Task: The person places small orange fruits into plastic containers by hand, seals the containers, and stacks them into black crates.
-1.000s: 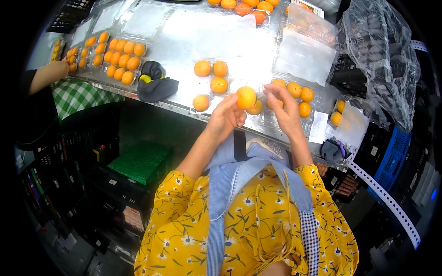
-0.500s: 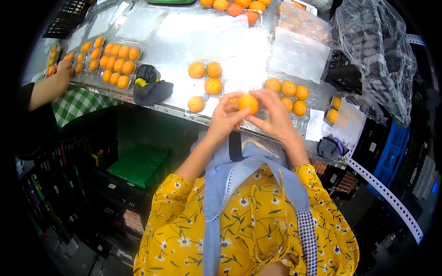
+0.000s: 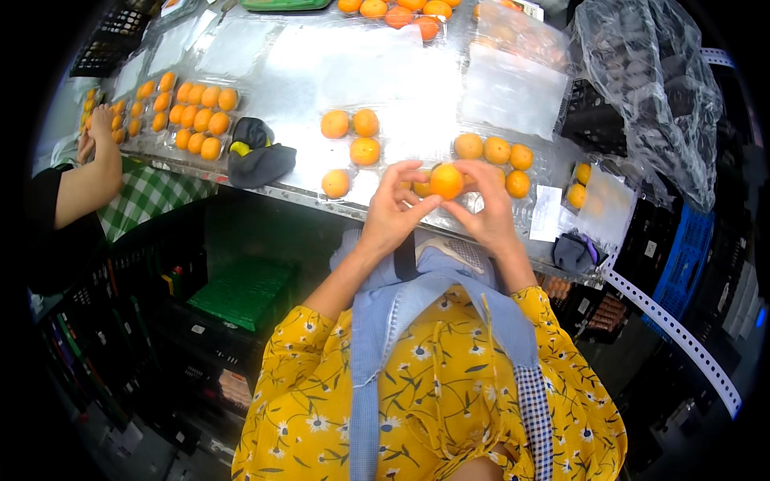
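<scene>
The orange (image 3: 447, 182) is probably presenting a light, firm, bruisable load with a slightly slick rind; opposite sides are offering the best hold. It is sitting between both hands' fingers, above the surface (image 3: 439, 92). The right hand (image 3: 488, 207) is closing fingers around it; the left (image 3: 393, 208) is curving part-open alongside, any grip being unclear.

Left of centre in the frame, a dark grey bundle of cloth with a yellow patch (image 3: 261, 164) sits slumped, and below it a green slab (image 3: 245, 295) rests on a black crate (image 3: 210, 335). A black basket (image 3: 114, 36) fills the upper left. Crinkled clear plastic (image 3: 654, 96) drapes the upper right, a blue crate (image 3: 683, 255) beneath; a white perforated strip (image 3: 682, 335) curves down lower right.
</scene>
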Demonstrator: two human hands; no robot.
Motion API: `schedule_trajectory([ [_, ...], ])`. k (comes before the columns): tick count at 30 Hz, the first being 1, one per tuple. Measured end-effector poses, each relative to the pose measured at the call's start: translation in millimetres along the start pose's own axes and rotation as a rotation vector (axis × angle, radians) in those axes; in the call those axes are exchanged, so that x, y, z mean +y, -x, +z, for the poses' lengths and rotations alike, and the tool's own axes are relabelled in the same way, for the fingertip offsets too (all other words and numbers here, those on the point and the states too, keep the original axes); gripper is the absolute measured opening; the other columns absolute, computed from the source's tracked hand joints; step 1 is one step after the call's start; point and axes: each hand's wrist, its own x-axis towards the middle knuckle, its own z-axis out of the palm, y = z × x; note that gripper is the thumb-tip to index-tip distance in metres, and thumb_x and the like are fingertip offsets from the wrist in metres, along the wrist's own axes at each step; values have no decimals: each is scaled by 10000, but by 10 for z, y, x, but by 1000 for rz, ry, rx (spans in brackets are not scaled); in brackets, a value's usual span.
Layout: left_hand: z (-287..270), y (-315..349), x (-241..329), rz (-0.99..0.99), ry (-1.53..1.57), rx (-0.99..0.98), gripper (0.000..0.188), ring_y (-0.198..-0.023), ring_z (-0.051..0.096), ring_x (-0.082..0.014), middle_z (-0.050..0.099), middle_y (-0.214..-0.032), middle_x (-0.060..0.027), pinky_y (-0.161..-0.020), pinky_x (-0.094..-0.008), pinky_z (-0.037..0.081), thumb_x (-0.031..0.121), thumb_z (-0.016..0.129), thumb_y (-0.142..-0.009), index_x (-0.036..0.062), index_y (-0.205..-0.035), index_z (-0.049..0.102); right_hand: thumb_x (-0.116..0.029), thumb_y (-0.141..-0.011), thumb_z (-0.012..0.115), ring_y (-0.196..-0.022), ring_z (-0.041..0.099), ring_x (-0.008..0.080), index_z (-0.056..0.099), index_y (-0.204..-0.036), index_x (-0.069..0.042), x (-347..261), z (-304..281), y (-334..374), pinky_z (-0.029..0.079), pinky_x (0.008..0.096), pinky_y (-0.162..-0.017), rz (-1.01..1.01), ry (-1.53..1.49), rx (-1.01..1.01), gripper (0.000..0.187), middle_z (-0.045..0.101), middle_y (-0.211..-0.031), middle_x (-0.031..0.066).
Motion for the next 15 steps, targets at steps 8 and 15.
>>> schedule_trajectory([
  [8, -112, -28, -44, -67, 16, 69, 367, -668, 516, -66, 539, -906, -22, -590, -183, 426, 74, 617, -799, 54, -1129, 458, 35, -625, 710, -982, 535, 257, 511, -1112, -35, 214, -309, 303, 520, 288, -735, 61, 160, 127, 530, 494, -1125, 137],
  [15, 95, -92, 31, -229, 30, -338, 422, -789, 546, -112, 526, -1031, -72, -644, -228, 468, 314, 458, -910, 69, -1248, 396, 33, -607, 704, -988, 541, 279, 540, -1074, -30, -4, -229, 287, 486, 325, -786, -146, 181, 77, 500, 534, -1096, 137],
])
